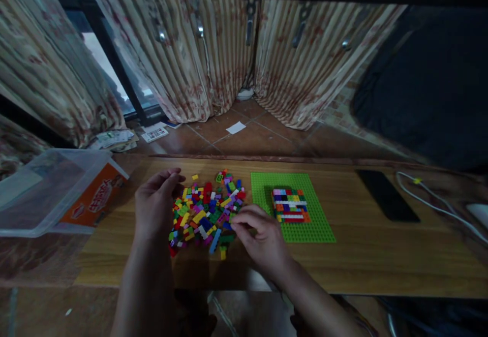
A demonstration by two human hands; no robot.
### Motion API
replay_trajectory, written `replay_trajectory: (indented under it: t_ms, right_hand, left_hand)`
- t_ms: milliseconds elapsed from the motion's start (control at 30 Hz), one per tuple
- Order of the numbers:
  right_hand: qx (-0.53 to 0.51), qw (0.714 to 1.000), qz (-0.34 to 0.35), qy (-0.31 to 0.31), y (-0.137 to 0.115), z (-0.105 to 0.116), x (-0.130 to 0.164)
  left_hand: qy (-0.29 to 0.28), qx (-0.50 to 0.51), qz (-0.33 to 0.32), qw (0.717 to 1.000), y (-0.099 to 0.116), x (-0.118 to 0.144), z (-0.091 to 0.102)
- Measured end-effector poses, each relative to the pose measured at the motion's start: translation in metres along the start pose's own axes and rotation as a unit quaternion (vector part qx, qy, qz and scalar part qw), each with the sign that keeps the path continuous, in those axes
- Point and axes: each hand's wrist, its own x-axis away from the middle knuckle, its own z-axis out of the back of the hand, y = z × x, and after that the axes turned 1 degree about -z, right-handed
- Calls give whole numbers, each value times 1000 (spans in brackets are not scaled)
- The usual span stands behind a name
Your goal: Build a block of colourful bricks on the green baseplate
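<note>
from the head view, a pile of small coloured bricks (208, 210) is lying on the wooden desk (381, 255), and everything else is sitting in relation to that pile. the left hand (154, 202) is resting at the pile's left edge, its fingers curled loosely and its fingertips (176, 177) hovering over the outermost bricks; its grip is looking half open and holding nothing that can be made out. the right hand (263, 238) is lying at the pile's right front corner, knuckles up, with its fingertips (237, 221) pressing into the bricks there; its grip is narrow, pinched together, but whether a brick is sitting between the fingers cannot be told in this dim light.

just right of the pile a green baseplate (316, 227) is lying flat, and a low block of built bricks (290, 206) in striped colours is standing on it, near its middle. further right of the pile, well apart, a dark phone (387, 194) is lying on the desk, with a white cable (434, 200) running beyond it. left of the pile, past the left hand, a clear plastic tub (46, 194) is sitting at the desk's end with an orange box (95, 197) leaning against it. behind the pile, beyond the desk's far edge, striped curtains (213, 57) are hanging down to a tiled floor (244, 133).
</note>
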Motion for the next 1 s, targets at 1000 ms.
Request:
replay_trajectory:
  t_ms: [1000]
  right_hand:
    - [258,959,-88,78,62,113,8]
  left_hand:
    - [-11,-51,-19,998,-7,5,-14]
